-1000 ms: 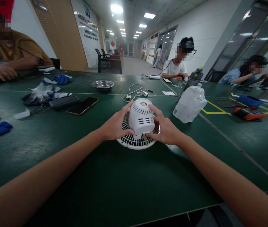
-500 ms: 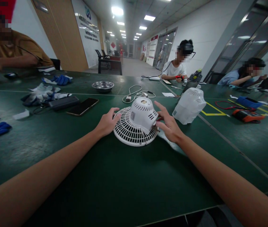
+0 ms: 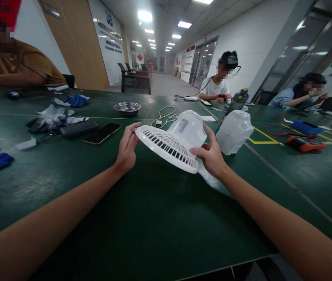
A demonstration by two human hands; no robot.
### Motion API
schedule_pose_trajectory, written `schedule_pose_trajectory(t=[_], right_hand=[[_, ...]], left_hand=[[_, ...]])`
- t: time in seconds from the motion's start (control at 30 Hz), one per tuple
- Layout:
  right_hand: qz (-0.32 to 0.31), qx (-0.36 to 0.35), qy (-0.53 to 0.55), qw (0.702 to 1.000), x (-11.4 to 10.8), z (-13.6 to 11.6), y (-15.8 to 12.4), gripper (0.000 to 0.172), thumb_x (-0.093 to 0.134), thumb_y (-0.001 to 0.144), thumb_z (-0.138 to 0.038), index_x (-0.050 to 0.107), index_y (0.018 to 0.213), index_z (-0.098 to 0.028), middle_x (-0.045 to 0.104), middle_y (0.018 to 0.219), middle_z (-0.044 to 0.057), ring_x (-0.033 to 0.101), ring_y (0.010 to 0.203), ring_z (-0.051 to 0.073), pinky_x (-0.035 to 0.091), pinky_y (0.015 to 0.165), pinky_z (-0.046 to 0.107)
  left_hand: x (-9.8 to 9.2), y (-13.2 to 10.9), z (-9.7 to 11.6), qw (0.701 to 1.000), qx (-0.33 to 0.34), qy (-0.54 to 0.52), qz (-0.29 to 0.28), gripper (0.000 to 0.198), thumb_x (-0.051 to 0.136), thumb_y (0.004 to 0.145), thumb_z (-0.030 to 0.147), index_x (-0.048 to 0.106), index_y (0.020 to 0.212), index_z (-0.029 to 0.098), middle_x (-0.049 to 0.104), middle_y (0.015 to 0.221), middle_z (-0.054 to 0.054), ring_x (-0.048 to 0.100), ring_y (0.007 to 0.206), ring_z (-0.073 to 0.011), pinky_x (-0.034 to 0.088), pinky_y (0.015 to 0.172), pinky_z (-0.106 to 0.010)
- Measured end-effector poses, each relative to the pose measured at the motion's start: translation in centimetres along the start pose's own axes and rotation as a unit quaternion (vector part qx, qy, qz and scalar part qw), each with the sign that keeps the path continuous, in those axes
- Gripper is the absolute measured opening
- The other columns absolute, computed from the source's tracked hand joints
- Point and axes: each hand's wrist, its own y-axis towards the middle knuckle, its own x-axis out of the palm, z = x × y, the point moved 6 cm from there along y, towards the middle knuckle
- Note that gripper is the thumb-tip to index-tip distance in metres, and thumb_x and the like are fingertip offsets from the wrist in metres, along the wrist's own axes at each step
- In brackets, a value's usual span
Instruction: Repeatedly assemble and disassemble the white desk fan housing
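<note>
A white fan head (image 3: 187, 127), made of a round slotted grille and a rounded motor housing, is tilted up off the green table. My left hand (image 3: 127, 148) grips the left edge of the grille, its fingers partly behind the rim. On the other side my right hand (image 3: 211, 152) holds the housing near the grille, the thumb at the front. A white cable with a plug (image 3: 158, 123) lies just behind the fan. Right of my right hand stands a translucent white plastic cover (image 3: 234, 132) with slots near its top.
A phone (image 3: 103, 133), a dark case (image 3: 79, 128) and gloves (image 3: 50, 119) lie to the left. A metal bowl (image 3: 127, 108) stands behind. Crumpled clear plastic (image 3: 209, 175) lies under my right hand. An orange multimeter (image 3: 304, 143) is at right. Other people sit around the table.
Both hands have closed on the fan, which was lying grille-down on the table. It is now lifted and tilted, left side of the grille higher than the right.
</note>
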Motion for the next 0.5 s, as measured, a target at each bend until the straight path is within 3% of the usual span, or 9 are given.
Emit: schedule_pose_trajectory(t=[0.1,0.23,0.33,0.4,0.5], right_hand=[[0.013,0.053,0.102,0.993,0.9,0.5,-0.4,0.097,0.085,0.068,-0.027,0.033,0.15,-0.036,0.071,0.105,0.001,0.069,0.091,0.024,0.057,0.088,0.045],[-0.01,0.126,0.196,0.972,2.8,1.8,-1.4,0.056,0.073,0.078,-0.039,0.055,0.131,-0.034,0.073,0.102,-0.001,0.069,0.094,0.024,0.056,0.087,0.045],[-0.055,0.215,0.234,0.946,4.3,3.2,-2.1,0.031,0.064,0.084,-0.045,0.065,0.109,-0.026,0.074,0.097,0.001,0.068,0.102,0.026,0.056,0.09,0.044],[-0.087,0.259,0.249,0.929,5.0,3.8,-2.3,0.028,0.058,0.087,-0.046,0.066,0.102,-0.024,0.075,0.097,0.003,0.068,0.104,0.026,0.055,0.091,0.045],[-0.115,0.271,0.267,0.918,5.5,3.9,-2.1,0.03,0.052,0.091,-0.046,0.065,0.104,-0.023,0.075,0.1,0.005,0.068,0.104,0.026,0.056,0.091,0.045]], left_hand=[[0.9,-0.1,-0.9,0.997,-0.05,-0.03,-0.041,0.055,0.058,0.094,0.057,0.054,0.137,0.022,0.061,0.136,-0.012,0.059,0.123,-0.0294,0.05,0.101,-0.042],[2.2,-0.7,-2.1,0.975,-0.159,-0.115,-0.106,0.054,0.072,0.085,0.052,0.065,0.124,0.016,0.072,0.118,-0.013,0.069,0.108,-0.0307,0.056,0.095,-0.046],[2.0,-1.0,-2.9,0.959,-0.237,-0.141,-0.069,0.041,0.08,0.079,0.045,0.072,0.107,0.015,0.077,0.098,-0.011,0.074,0.088,-0.0277,0.062,0.083,-0.046],[1.8,-1.2,-3.3,0.95,-0.278,-0.133,-0.045,0.029,0.081,0.078,0.037,0.074,0.097,0.015,0.078,0.088,-0.009,0.075,0.079,-0.025,0.064,0.078,-0.044],[1.5,-1.2,-3.2,0.95,-0.291,-0.114,-0.022,0.021,0.08,0.079,0.031,0.075,0.091,0.015,0.077,0.08,-0.007,0.075,0.072,-0.0226,0.065,0.073,-0.041]])
